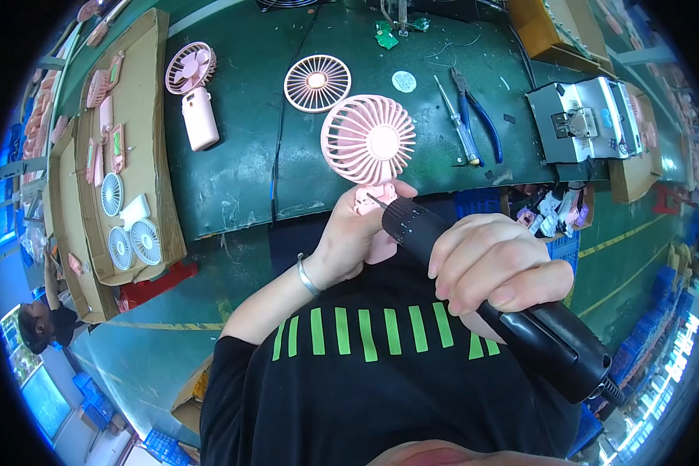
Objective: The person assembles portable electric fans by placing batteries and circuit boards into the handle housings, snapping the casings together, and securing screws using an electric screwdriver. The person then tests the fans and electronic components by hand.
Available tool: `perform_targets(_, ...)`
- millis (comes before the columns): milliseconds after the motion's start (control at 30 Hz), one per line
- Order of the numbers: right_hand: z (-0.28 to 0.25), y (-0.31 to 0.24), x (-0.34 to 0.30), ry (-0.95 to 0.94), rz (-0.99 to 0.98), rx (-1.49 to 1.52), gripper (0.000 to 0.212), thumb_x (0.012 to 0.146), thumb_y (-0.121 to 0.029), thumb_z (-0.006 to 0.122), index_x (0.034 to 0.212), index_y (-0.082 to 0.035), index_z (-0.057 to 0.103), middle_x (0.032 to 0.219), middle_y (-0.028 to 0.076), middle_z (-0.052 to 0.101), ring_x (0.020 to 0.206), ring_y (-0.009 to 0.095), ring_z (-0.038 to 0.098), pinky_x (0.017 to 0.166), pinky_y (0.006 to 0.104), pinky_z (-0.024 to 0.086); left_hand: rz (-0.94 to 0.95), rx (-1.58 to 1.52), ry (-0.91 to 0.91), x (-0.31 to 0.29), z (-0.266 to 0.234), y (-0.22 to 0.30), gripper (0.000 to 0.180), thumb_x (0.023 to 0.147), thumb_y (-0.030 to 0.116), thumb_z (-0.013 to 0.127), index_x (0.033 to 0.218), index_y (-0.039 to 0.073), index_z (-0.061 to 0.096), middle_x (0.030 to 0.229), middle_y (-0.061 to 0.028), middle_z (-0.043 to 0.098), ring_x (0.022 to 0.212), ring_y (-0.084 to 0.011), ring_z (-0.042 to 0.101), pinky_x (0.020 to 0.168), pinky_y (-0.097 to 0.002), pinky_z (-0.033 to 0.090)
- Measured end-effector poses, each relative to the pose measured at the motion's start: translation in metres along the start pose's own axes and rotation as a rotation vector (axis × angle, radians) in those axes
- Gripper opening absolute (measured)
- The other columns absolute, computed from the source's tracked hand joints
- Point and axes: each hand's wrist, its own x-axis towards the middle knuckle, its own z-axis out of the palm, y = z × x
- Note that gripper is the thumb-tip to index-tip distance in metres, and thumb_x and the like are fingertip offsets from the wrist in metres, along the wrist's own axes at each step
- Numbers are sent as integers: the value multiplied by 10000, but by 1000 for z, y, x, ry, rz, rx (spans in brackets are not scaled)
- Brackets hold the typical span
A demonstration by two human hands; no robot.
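Observation:
My left hand point(335, 242) is wrapped round the handle of a pink handheld fan point(384, 144), whose caged head points away from me over the table edge. In my right hand point(499, 264) is a black electric screwdriver point(555, 342). Its thin bit reaches the pink part at the neck of the fan, just above my left thumb; whether it sits in a screw cannot be made out. Beyond the fan lies a loose round pink fan grille point(317, 81). Another pink handheld fan point(201, 120) rests farther left on the table.
On the green table point(241, 182) lie blue-handled pliers point(478, 116), a hand screwdriver point(458, 124), a round white disc point(404, 81) and a green circuit board point(385, 36). A metal device point(575, 120) stands at right. Cardboard trays point(159, 101) with fan parts line the left side.

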Motion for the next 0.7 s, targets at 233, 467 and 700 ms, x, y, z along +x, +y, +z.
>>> perform_targets(233,-3,-2,2,-51,32,-4,156,944,-146,532,987,-10,468,761,154,632,615,269,626,567,393,537,22,8,-20,0,1,1,267,919,90,571,1151,-42,574,849,-9,611,721,-55,569,653,-191,462)
perform_targets(467,-8,-2,4,-100,46,97,170,919,-99,562,978,38,481,759,191,631,606,296,626,591,444,545,32,-3,-22,-4,-3,-3,245,873,-22,561,1117,-15,589,930,-26,642,818,-76,611,732,-228,493)
perform_targets(700,-12,4,6,-152,50,109,156,939,-105,551,984,27,481,752,183,629,606,291,626,577,431,542,42,52,2,-4,-2,-1,210,915,38,564,1119,5,600,901,-17,642,772,-66,599,696,-217,485)
